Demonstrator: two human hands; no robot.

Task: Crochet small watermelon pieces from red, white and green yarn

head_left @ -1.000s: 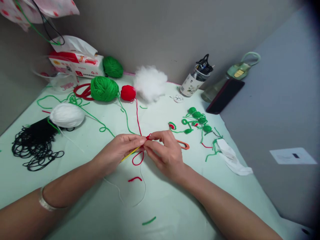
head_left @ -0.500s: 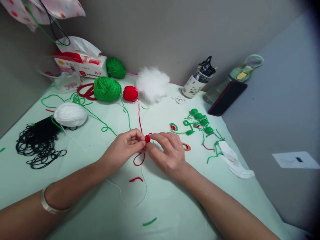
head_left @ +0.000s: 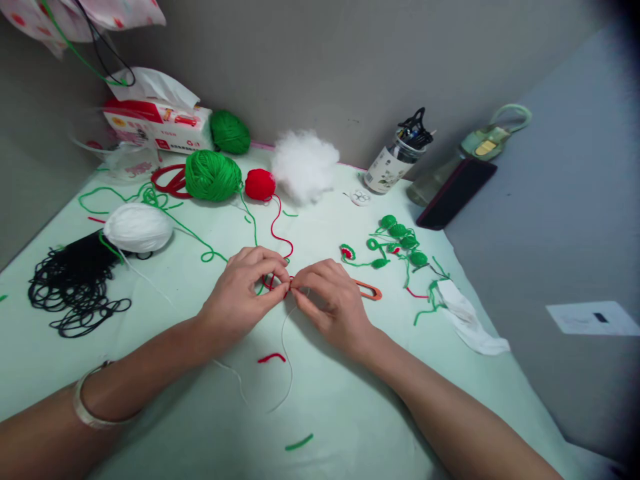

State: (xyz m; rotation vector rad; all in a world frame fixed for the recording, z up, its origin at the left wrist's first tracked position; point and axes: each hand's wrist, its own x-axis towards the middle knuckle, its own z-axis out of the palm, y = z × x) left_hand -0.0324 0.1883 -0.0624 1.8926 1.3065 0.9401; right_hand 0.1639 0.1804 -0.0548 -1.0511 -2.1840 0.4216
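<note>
My left hand (head_left: 250, 283) and my right hand (head_left: 330, 293) meet at the middle of the table, thumb and fingertips pinched on red yarn (head_left: 273, 283). Loops of it show under my left fingers, and the fingertips hide most of the piece between them. From there a slack strand runs back to the red yarn ball (head_left: 260, 185). A thin white thread (head_left: 284, 333) trails down from between my hands. Just beside my right hand lies an orange tool with a long slot (head_left: 369, 291), partly covered by the fingers. A short red yarn scrap (head_left: 271, 358) lies nearer me.
Green yarn balls (head_left: 213, 175), red-handled scissors (head_left: 170, 181), white yarn (head_left: 139, 227) and black cord (head_left: 75, 280) lie left. White stuffing (head_left: 306, 165) sits at the back. Small green crocheted pieces (head_left: 399, 231), a pen jar (head_left: 393, 163), a bottle (head_left: 435, 180) and a phone (head_left: 457, 193) stand right.
The small red piece that showed between my fingertips is now mostly hidden. My fingertips have come down and closer together, and the strand to the red ball has gone slack and curved.
</note>
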